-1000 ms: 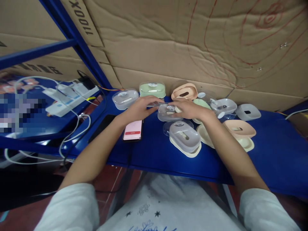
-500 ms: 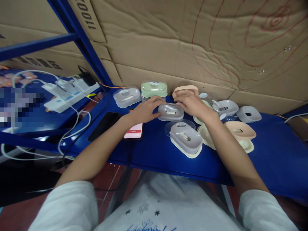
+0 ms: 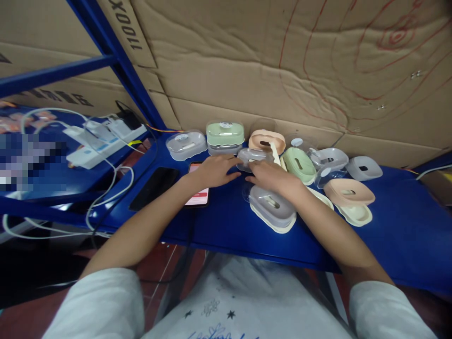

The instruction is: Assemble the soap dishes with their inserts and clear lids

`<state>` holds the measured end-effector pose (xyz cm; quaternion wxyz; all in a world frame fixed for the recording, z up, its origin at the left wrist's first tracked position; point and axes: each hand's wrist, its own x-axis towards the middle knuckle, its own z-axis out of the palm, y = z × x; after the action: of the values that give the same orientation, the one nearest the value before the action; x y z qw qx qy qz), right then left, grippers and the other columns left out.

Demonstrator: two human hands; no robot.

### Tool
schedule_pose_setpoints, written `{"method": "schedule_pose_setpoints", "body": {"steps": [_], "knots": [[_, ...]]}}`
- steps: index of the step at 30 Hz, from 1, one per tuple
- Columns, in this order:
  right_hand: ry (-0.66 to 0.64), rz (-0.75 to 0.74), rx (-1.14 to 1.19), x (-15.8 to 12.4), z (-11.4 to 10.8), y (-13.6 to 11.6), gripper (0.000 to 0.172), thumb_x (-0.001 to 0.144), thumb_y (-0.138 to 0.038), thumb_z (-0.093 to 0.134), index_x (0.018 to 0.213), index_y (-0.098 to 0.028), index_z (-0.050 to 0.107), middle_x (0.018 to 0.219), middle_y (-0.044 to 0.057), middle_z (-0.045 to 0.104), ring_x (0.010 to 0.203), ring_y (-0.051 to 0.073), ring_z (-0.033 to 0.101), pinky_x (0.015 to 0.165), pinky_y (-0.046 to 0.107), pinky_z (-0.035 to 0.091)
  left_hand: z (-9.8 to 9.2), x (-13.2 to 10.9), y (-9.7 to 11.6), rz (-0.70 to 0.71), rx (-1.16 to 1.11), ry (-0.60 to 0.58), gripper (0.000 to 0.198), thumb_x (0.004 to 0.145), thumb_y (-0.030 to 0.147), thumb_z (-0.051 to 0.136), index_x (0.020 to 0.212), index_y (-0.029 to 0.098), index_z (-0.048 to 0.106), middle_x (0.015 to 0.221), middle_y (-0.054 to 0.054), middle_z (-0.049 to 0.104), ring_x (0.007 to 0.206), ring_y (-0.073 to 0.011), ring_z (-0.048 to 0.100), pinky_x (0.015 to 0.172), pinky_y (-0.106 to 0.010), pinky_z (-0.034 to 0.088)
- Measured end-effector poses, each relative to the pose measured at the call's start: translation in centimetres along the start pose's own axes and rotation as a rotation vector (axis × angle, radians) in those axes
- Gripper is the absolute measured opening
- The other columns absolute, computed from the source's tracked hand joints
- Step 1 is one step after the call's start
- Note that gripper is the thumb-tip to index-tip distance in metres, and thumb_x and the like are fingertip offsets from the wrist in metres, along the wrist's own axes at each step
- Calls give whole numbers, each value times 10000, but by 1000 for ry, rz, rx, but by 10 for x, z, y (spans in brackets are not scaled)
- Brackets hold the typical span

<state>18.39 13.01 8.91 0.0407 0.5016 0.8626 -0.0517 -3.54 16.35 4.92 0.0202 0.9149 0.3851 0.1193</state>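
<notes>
From where I sit, the step in hand looks like handling and setting straight a grey box under a clear cover (image 3: 247, 155), which sits at the centre of the frame on the blue table (image 3: 222, 226), between the two hands.

I see the left hand (image 3: 218, 171) at that box's left edge, its thumb and forefinger apart with nothing between them; whether its fingertips touch the cover, I cannot tell. The right hand (image 3: 271, 177) lies over the box's near right part, thumb parted from the forefinger. Its other fingers are partly hidden, so I cannot tell whether they grip or merely rest there.

Just behind, in the upper middle, a cream strip (image 3: 275, 154) leans against a peach box (image 3: 267, 136); to the right stands a green box (image 3: 299, 165). Below the right hand, a second grey box (image 3: 266, 209) sits on a cream tray (image 3: 278, 230). A lit phone (image 3: 197, 198) lies just left of centre, partly under the left hand.

As I judge it, any next move on the covered box calls for light, even pressure from both sides, since the clear cover could slip, and for keeping the right wrist clear of the second grey box.
</notes>
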Motion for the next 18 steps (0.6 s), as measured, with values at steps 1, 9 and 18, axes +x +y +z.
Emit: {"method": "schedule_pose_setpoints", "body": {"steps": [1, 9, 18], "knots": [[2, 8, -16, 3, 1, 2, 313, 1015, -305, 622, 1251, -140, 744, 1230, 224, 761, 1082, 390, 734, 843, 436, 542, -1, 0, 0, -9, -2, -7, 423, 1031, 417, 585, 1402, 229, 660, 1238, -97, 746, 1086, -324, 740, 887, -411, 582], [48, 24, -103, 13, 4, 16, 327, 1012, -140, 517, 1272, -81, 706, 1271, 239, 729, 1240, 375, 655, 1075, 477, 406, -21, 1, -13, -156, -65, 169, 353, 1025, 410, 595, 1326, 252, 693, 1303, -92, 730, 1187, -318, 707, 1028, -453, 563], [81, -53, -22, 1, -23, 36, 348, 1104, -283, 410, 1261, -177, 702, 1201, 133, 766, 1051, 284, 713, 863, 356, 473, -16, 5, -67, -330, -105, 402, 817, 887, 396, 803, 1609, 235, 457, 1717, -181, 374, 1580, -430, 365, 1272, -618, 323]]}}
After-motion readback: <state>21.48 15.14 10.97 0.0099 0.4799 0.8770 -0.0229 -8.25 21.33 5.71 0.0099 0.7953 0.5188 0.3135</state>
